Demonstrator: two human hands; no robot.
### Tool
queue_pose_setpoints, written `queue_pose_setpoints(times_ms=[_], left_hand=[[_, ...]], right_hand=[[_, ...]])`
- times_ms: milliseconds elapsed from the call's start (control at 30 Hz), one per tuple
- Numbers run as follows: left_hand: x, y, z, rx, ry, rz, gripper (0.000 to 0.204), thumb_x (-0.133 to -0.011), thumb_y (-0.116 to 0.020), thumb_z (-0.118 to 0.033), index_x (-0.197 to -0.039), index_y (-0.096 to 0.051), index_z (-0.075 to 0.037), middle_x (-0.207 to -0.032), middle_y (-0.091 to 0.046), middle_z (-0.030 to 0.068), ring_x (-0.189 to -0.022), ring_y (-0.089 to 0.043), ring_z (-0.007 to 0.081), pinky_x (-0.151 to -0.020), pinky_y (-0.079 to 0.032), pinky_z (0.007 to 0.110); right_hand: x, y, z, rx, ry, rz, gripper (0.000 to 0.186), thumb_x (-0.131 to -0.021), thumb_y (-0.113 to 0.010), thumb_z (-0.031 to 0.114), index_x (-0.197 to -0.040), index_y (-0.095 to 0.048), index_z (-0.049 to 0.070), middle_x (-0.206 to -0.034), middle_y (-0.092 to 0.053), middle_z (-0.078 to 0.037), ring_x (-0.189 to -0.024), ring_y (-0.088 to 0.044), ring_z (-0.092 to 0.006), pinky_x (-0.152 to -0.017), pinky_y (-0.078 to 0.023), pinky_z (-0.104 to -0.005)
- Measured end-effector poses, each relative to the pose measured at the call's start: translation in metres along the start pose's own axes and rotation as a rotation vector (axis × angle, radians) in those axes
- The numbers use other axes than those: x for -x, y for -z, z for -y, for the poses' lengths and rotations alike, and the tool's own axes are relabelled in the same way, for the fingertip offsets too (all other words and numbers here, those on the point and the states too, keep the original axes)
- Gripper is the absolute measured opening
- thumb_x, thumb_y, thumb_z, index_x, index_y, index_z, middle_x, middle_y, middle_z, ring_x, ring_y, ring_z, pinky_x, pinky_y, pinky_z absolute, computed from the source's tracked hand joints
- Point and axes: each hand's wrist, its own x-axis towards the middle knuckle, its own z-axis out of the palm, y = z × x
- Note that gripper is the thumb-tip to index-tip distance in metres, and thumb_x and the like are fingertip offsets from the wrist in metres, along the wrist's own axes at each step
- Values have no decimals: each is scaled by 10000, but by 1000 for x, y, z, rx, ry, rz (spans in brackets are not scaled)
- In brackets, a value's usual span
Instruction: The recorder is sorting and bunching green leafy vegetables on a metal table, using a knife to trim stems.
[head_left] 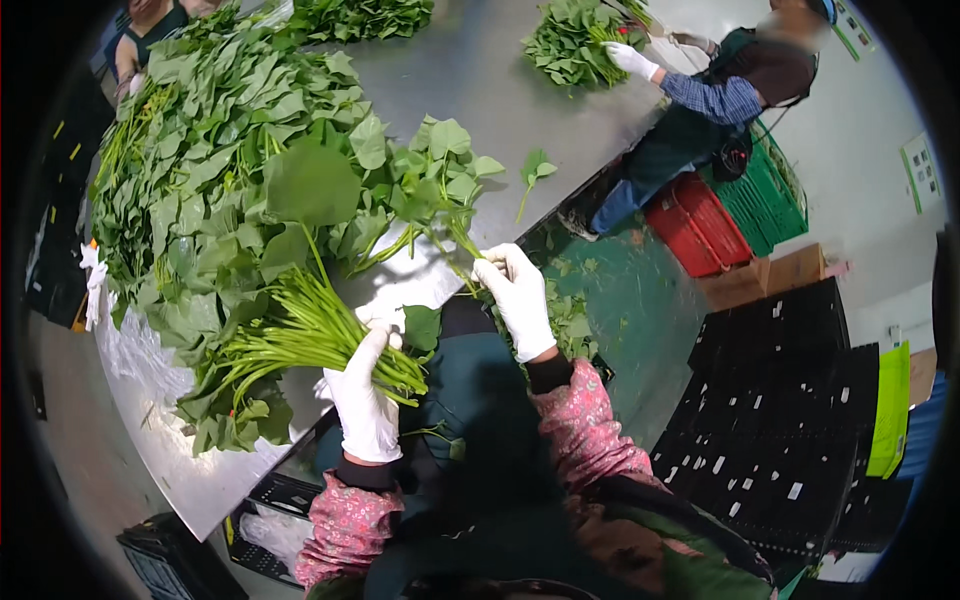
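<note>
My left hand, in a white glove, is closed round a thick bunch of leafy green stems. The cut ends point toward me and the leaves hang to the left over the table. In my right hand, also gloved, a few leafy stems are pinched between thumb and fingers, their leaves lying up and away over the metal table. A large heap of the same leafy greens covers the table's left side. One loose sprig lies near the table's right edge.
Across the table a co-worker's gloved hand holds another bunch. Red and green crates stand on the floor at the right, beside stacked black crates. Clear plastic lies at the table's left edge. Leaves litter the floor.
</note>
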Motion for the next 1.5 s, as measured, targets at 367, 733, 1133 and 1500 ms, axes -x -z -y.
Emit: queue_pose_setpoints(times_ms=[367, 733, 1133, 1500], left_hand=[[3, -3, 0, 25, 15, -35, 282, -850, -663, 40, -1117, -583, -8, -1001, -625, 73, -812, -628, 152, -708, -542, 265], [3, -9, 1, -9, 56, -26, 339, -841, -671, 51, -1149, -561, -38, -1027, -621, 62, -772, -621, 159, -673, -534, 271], [-9, -28, 7, -60, 24, 38, 302, -857, -673, -3, -1137, -564, 25, -950, -662, 104, -797, -646, 174, -723, -514, 285], [-8, -17, 20, -56, -5, 44, 296, -850, -668, 53, -1126, -578, -6, -999, -635, 66, -882, -624, 146, -765, -514, 264]], right_hand=[[-31, 30, -22, -151, 144, -526, 120, -946, -625, 140, -981, -584, 33, -812, -615, -27, -644, -533, -70, -613, -445, -227], [-32, -14, -47, 1060, 523, -216, 253, -764, -708, 282, -978, -692, 148, -1011, -646, -44, -976, -562, -274, -816, -409, -422], [46, -9, 16, 490, 665, -249, 170, -786, -708, 6, -956, -699, 2, -948, -648, -123, -876, -624, -285, -783, -505, -350], [84, -16, 26, 566, 666, -13, 149, -812, -678, 90, -956, -694, 56, -942, -668, -84, -864, -607, -289, -789, -461, -384]])
